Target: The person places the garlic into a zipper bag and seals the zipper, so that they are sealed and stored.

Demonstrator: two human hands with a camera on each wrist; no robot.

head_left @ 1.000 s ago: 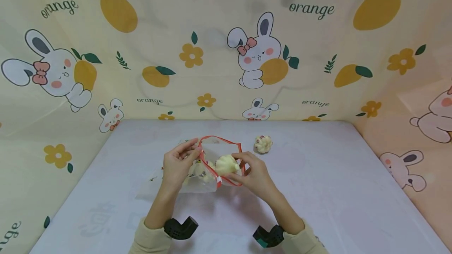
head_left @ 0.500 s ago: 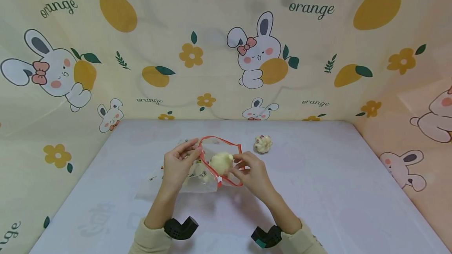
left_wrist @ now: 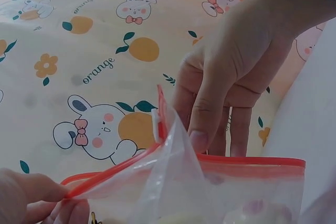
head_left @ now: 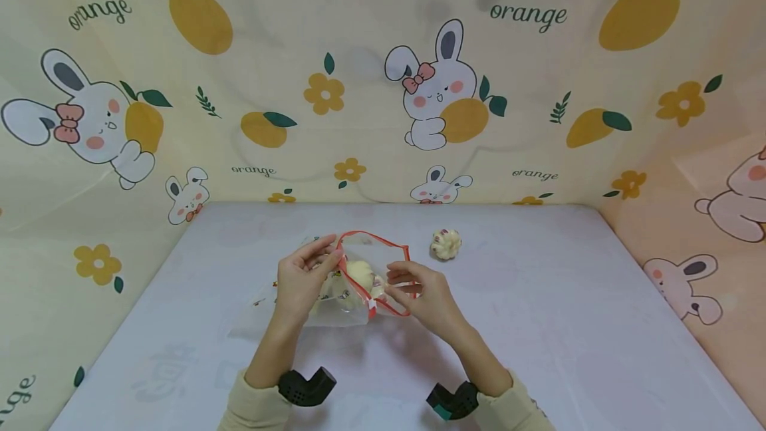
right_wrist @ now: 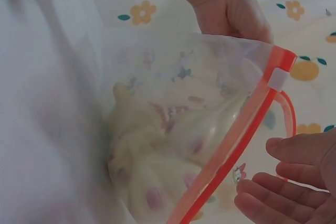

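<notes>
A see-through slider bag (head_left: 341,316) with a red rim and a white slider (right_wrist: 278,79) lies on the table, its mouth spread toward the right. My left hand (head_left: 302,281) pinches the red rim at the far left of the mouth. Inside sit several cream, knobbly soft-looking toys (right_wrist: 152,166) with purple-pink spots; one plain pale side (head_left: 361,274) shows through the opening. My right hand (head_left: 427,291) is at the mouth with extended fingers and nothing held. Its fingertips (right_wrist: 249,188) point into the bag. Another cream toy (head_left: 446,245) lies behind the right hand.
The white table (head_left: 568,324) reaches back to a cream cloth (head_left: 359,38) printed with rabbits and oranges. Black devices are strapped to the left wrist (head_left: 306,387) and right wrist (head_left: 452,401).
The cream toy at the mouth has moved left, deeper into the bag, and my right hand has let go of it. The left hand keeps its place on the rim.
</notes>
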